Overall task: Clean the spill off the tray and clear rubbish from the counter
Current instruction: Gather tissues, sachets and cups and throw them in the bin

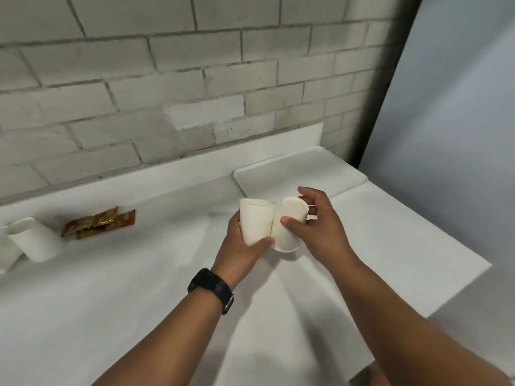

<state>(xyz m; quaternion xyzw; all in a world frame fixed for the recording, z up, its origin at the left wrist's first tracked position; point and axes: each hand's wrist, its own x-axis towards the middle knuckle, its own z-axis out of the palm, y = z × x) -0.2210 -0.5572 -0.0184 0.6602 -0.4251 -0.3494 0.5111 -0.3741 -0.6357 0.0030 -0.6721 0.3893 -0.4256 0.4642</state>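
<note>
Paper cups are held above the desk (167,288), just in front of the white tray (301,174): an upright cup (255,220) is gripped by the left hand (242,246), and a tilted cup (288,224) touching it is pinched by the right hand (320,227). Orange sachets (99,222) and crumpled tissue (25,240) are seen well left of the tray

Two white paper cups: upright cup (255,220) gripped by the left hand (243,247), and touching it on the right, a tipped-over cup (288,224) pinched in the right hand (320,228). White tray (301,169) just beyond, looks clean I think.
</note>
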